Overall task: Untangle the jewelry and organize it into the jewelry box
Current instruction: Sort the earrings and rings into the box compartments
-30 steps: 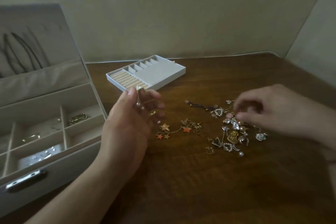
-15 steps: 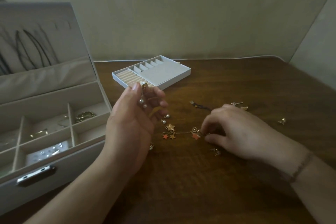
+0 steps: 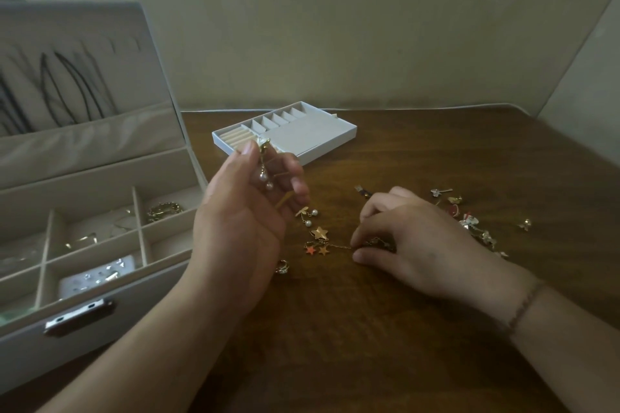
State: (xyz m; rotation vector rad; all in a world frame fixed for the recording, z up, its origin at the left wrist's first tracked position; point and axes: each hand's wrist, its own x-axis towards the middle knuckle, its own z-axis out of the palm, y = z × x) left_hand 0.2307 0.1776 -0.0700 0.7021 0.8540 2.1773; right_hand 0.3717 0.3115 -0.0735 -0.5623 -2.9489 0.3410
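Observation:
My left hand (image 3: 245,211) is raised above the table and pinches a gold pearl-drop earring (image 3: 263,171) between thumb and fingers; its pearls hang down over the palm. My right hand (image 3: 409,238) rests on the wooden table and pinches the end of a gold chain with star charms (image 3: 318,240). Another pearl piece (image 3: 307,213) lies just under the left fingers. More tangled jewelry (image 3: 469,218) is scattered behind the right hand, partly hidden by it. The open jewelry box (image 3: 87,308) stands at the left with divided compartments holding a few pieces.
A white removable tray (image 3: 315,137) with ring rolls and small slots sits at the table's back middle. A gold ring (image 3: 282,266) lies near my left wrist. A lone small earring (image 3: 525,224) lies far right. Walls close the table's back and right sides.
My right hand moved left from the jewelry pile to the star chain and took hold of its end. My left hand kept hold of the pearl earring, barely shifting.

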